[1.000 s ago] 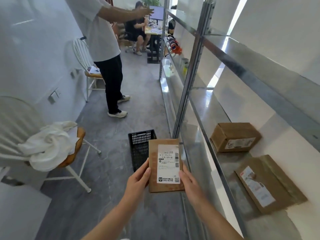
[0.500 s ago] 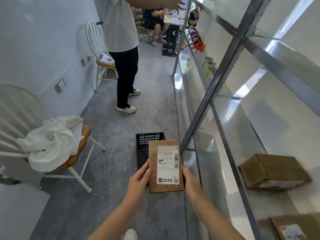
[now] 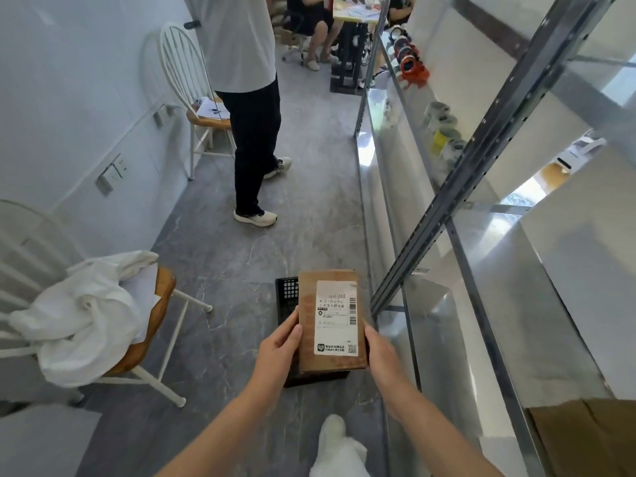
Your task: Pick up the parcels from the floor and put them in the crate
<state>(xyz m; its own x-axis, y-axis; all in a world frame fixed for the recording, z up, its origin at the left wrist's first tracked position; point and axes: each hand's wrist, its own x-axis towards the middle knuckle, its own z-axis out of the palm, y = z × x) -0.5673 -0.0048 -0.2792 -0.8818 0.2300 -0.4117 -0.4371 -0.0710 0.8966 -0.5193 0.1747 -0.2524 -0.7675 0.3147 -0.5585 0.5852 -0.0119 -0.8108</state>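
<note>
Flat brown cardboard parcel (image 3: pixel 331 321), white shipping label facing up, held level directly above the black plastic crate (image 3: pixel 288 297). The parcel covers most of the crate; only the latticed left wall and a strip of the near rim show. Whether parcel and crate touch is hard to judge from this angle, though it looks held clear.

Left hand (image 3: pixel 280 349) grips the parcel's left edge, thumb laid on the top face, fingers curled beneath. Right hand (image 3: pixel 380 352) clasps the right edge (its fingers are hidden behind the parcel).

The crate sits on grey marbled floor (image 3: pixel 223 270). Left of the crate is a white spindle chair (image 3: pixel 153 325) with a wooden seat, and a white cloth (image 3: pixel 82 318) heaped on it. Right of the crate, just beside it, is a metal shelving rack (image 3: pixel 464 173). Another cardboard box (image 3: pixel 585 438) sits on a shelf to the near right of the crate. Beyond the crate, well apart, a person (image 3: pixel 254 132) stands in dark trousers and white trainers.
</note>
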